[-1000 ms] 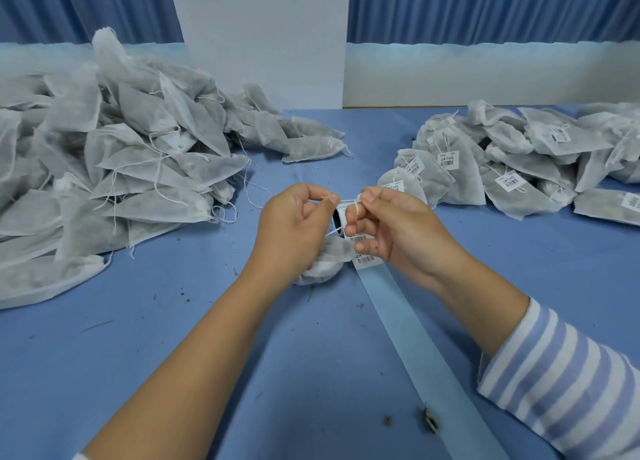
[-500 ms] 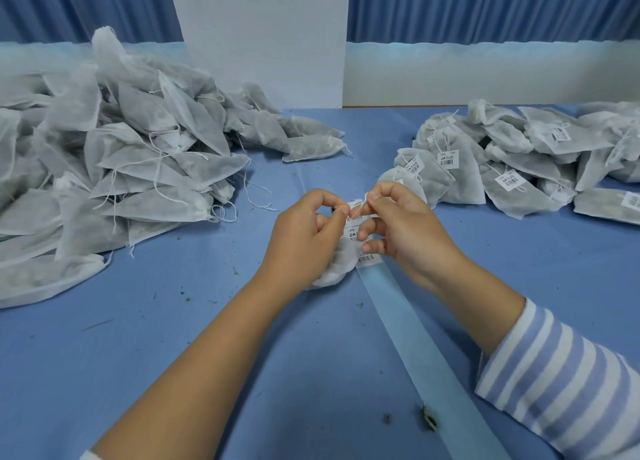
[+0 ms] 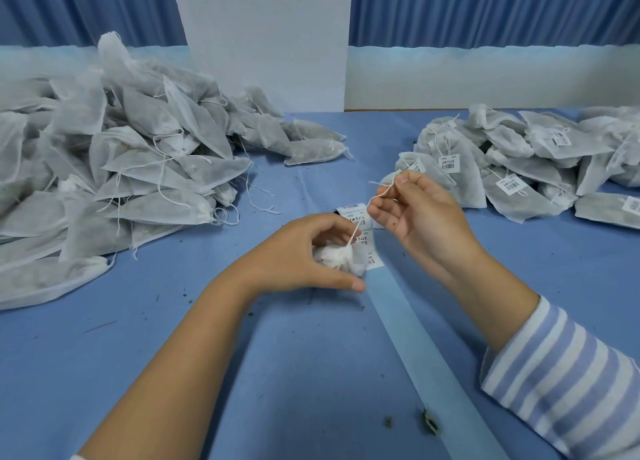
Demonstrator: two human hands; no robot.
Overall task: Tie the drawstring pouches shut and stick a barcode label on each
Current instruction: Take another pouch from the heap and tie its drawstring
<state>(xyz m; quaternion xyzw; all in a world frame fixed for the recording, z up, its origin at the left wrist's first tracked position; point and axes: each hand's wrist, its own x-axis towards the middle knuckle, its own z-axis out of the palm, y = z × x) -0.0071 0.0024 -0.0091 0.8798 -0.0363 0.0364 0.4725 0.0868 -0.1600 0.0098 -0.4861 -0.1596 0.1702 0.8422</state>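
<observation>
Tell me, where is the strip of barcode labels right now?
In the head view, the label strip lies centrally on the table, between the left hand gripping the pouch and the right hand pinching its drawstring.

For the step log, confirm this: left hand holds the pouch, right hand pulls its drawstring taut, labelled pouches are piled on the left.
Not quite: the head view shows the labelled pouches piled on the right. The left hand does hold the pouch and the right hand pulls its drawstring taut.

A blue tablecloth (image 3: 173, 373) speckled with dark crumbs (image 3: 429, 423) lies before a white upright panel (image 3: 259, 44), with pleated blue curtains (image 3: 485, 9) hanging behind on both sides.
</observation>
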